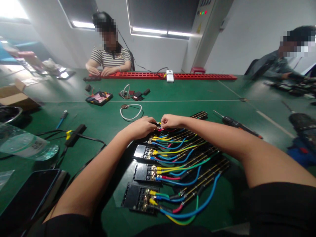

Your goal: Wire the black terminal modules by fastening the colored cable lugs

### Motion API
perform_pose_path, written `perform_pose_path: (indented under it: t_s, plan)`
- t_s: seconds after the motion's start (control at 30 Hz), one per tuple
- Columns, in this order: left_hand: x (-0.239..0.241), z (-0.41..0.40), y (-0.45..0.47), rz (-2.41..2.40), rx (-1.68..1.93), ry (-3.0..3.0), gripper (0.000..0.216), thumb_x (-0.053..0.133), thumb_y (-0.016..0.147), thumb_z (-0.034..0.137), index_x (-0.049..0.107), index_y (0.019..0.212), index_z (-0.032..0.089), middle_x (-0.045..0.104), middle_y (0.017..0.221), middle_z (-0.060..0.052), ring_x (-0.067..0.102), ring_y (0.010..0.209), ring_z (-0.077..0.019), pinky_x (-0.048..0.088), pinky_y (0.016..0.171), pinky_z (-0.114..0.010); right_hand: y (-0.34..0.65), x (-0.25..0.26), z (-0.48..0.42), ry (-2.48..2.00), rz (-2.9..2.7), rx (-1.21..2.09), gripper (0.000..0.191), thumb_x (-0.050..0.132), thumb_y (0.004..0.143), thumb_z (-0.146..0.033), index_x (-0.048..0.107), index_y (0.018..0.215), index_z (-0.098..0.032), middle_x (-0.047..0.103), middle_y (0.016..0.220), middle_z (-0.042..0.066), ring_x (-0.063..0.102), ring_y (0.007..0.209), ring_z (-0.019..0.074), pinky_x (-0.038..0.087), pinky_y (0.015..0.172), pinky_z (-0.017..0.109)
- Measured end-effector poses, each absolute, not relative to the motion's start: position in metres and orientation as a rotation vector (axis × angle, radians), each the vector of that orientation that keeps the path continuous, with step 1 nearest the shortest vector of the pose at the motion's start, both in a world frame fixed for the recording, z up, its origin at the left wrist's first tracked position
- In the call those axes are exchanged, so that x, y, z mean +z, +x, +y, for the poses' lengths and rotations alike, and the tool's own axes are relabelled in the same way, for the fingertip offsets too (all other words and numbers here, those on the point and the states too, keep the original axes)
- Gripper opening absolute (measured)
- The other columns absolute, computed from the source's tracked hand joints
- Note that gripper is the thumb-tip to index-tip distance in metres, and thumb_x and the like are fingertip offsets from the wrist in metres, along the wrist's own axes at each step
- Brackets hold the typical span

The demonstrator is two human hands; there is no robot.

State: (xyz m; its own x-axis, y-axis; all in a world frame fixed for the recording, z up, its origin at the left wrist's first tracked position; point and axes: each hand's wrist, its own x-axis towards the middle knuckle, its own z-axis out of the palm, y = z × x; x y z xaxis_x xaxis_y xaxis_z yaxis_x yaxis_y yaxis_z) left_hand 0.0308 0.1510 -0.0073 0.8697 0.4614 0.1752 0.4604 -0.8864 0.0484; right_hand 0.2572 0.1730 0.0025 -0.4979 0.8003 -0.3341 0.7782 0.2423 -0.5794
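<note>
Several black power units with terminal blocks lie in a row, such as the nearest terminal block (142, 197), its metal screws showing. Blue wires (197, 205), yellow-green wires (181, 167) and short red ones run from them to long black strips with brass-coloured bars (199, 188). At the far end of the row, my left hand (143, 127) is closed with its fingertips on the farthest black terminal block. My right hand (171, 121) pinches close beside it, just above a red wire end (160, 129). What its fingertips hold is too small to make out.
A screwdriver (234, 123) lies right. Left are a plastic bottle (27, 143), a phone (29, 197) and a black cable (93, 136). Beyond my hands lie a white cable loop (131, 118) and a red slotted rail (197, 76). Two people sit across and at right.
</note>
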Motion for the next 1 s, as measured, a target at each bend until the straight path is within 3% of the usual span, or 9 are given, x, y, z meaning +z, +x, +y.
perform_pose_path:
  t_s: [0.47, 1.0]
  plan:
    - [-0.005, 0.149, 0.033, 0.739, 0.24, 3.031, 0.033, 0.051, 0.1, 0.021, 0.071, 0.126, 0.024, 0.066, 0.125, -0.011, 0.062, 0.1, -0.021, 0.047, 0.096, -0.036, 0.252, 0.003, 0.173, -1.591, -2.424, 1.132, 0.008, 0.064, 0.07, -0.02, 0.061, 0.063, -0.016, 0.045, 0.053, -0.006, 0.038, 0.055, 0.0095, 0.027, 0.053, 0.026]
    - [-0.01, 0.152, 0.034, 0.728, 0.231, 3.054, 0.033, 0.05, 0.101, 0.023, 0.072, 0.125, 0.022, 0.066, 0.127, -0.012, 0.062, 0.103, -0.0224, 0.045, 0.097, -0.037, 0.256, -0.006, 0.18, -1.497, -2.431, 1.207, 0.009, 0.061, 0.067, -0.019, 0.056, 0.061, -0.018, 0.043, 0.052, -0.007, 0.037, 0.055, 0.0096, 0.027, 0.051, 0.025]
